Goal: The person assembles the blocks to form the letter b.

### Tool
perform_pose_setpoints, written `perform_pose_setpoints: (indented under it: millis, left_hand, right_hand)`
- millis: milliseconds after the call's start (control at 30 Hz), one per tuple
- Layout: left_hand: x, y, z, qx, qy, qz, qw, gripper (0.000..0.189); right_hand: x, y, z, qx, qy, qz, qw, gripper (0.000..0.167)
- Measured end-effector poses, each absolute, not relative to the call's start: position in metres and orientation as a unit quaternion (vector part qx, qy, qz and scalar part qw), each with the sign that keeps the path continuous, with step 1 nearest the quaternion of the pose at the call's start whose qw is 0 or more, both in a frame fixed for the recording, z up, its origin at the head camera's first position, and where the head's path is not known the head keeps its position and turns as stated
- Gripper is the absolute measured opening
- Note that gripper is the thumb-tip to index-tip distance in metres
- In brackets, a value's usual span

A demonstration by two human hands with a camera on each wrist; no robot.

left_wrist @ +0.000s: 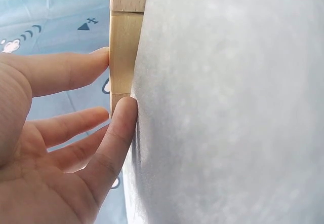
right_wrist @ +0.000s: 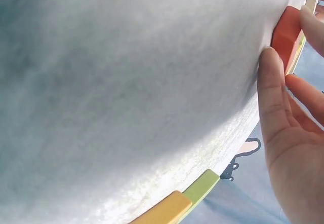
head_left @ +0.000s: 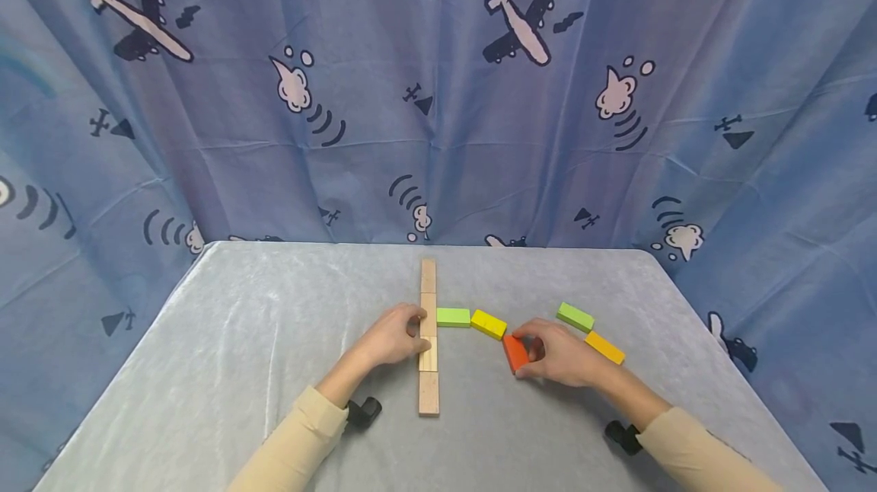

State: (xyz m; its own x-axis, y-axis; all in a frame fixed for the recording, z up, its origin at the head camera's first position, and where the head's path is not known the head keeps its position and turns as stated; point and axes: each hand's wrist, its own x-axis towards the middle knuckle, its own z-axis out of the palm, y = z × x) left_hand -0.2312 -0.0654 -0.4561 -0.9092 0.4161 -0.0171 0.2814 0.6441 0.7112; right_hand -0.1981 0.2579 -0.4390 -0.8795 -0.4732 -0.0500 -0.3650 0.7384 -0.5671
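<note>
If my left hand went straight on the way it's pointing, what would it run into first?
The row of wooden blocks: the left hand appears to touch its near side. Past that, roughly in line, lies a green block.

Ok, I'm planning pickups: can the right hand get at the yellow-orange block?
Probably, once the right hand lets go of the red block; nothing lies on the yellow-orange block close by.
</note>
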Motion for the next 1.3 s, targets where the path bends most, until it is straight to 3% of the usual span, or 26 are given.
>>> perform_pose_setpoints:
  millis: [433, 767, 1300]
  left_hand:
    - [-0.230, -0.063, -0.454, 0.196, 0.903, 0.372, 0.092, 0.052]
    - [-0.232, -0.066, -0.451, 0.194, 0.900, 0.377, 0.098, 0.053]
    - [-0.217, -0.071, -0.449, 0.224, 0.905, 0.343, 0.111, 0.053]
  right_hand:
    - [-0.194, 0.265, -0.436, -0.219, 0.920, -0.308, 0.101, 0.054]
    - [-0.186, 0.292, -0.421, -0.227, 0.927, -0.291, 0.068, 0.043]
    - [-0.180, 0.348, -0.423, -0.166, 0.947, -0.273, -0.021, 0.028]
